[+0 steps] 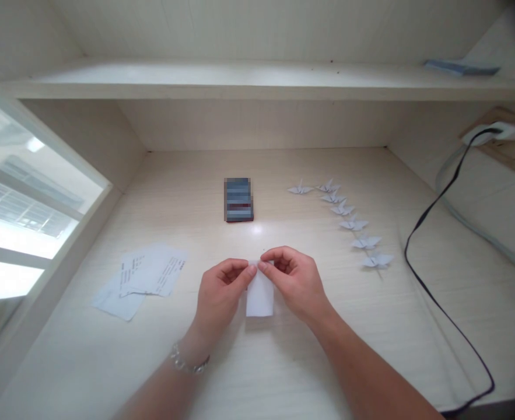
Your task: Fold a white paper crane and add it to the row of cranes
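Note:
A small folded white paper [259, 297] lies on the pale wooden desk [283, 361] in front of me. My left hand [220, 291] pinches its top edge with thumb and fingertips, a bracelet on that wrist. My right hand [294, 281] pinches the same top edge from the right side, fingers curled. The two hands meet at the paper's upper corner.
Loose printed paper sheets [146, 277] lie to the left. A dark phone [238, 199] rests further back. Several folded paper cranes [353, 224] line up at the right. A black cable [432, 291] runs from a wall socket [497, 137] down the right side. A shelf [257, 81] spans above.

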{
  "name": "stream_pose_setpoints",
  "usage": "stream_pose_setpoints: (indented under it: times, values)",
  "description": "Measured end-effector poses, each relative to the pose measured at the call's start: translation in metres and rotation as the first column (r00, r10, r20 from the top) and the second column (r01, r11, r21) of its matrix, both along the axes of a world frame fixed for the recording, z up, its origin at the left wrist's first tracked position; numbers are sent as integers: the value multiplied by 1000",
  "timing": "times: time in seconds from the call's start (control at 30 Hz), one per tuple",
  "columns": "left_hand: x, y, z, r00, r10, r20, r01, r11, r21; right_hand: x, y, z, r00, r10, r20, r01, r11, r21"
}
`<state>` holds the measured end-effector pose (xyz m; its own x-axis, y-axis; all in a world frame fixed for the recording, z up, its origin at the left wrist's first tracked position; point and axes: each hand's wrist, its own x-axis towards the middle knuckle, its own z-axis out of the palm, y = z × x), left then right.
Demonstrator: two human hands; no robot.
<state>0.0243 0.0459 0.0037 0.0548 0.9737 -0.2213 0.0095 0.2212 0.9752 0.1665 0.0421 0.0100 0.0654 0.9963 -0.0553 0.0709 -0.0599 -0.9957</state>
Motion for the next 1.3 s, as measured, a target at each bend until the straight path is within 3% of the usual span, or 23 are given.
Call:
stream_pose_setpoints:
  times: [0.4, 1.3]
  values:
    - [-2, 1, -1, 999, 17, 29, -16, 999, -47, 1, 5, -8, 995, 18, -95, -25, 997, -68]
    - [-2, 1, 0, 1000, -15, -19, 14, 998, -58, 1, 5, -9, 999, 17, -37, -19, 998, -60]
